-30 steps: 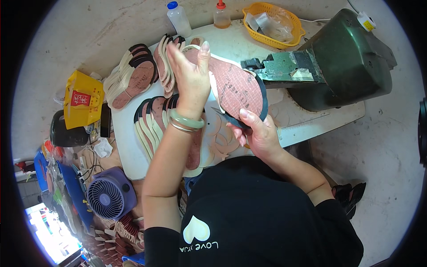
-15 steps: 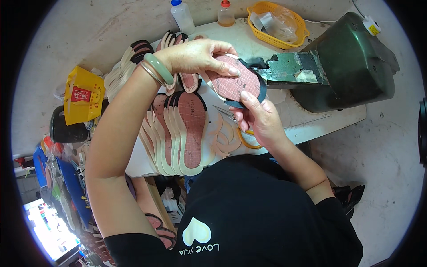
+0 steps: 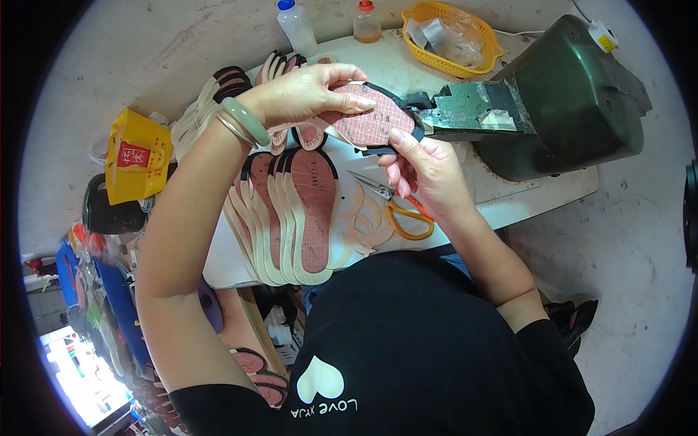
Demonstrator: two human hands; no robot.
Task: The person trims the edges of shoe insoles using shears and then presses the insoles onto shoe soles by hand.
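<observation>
Both hands hold one reddish-pink shoe insole point(image 3: 371, 120) with a dark rim, its toe end against the nose of a green machine point(image 3: 574, 94). My left hand point(image 3: 305, 91), with a green bangle on the wrist, lies over the insole's top. From below, my right hand point(image 3: 425, 163) pinches its near edge. A fanned row of similar insoles point(image 3: 291, 218) lies on the white table point(image 3: 502, 200) under my left forearm. Orange-handled scissors point(image 3: 400, 211) rest beside cream offcuts just under my right hand.
Another stack of insoles point(image 3: 211, 102) sits at the table's far left. Two plastic bottles point(image 3: 298, 25) and a yellow basket point(image 3: 451, 36) stand at the back. A yellow packet point(image 3: 134, 156) and a black pot point(image 3: 109, 214) lie left of the table; a blue fan sits on the floor.
The insole came down from an upright position in front of me and moved right to the machine's nose. My left arm swung across over the table with it.
</observation>
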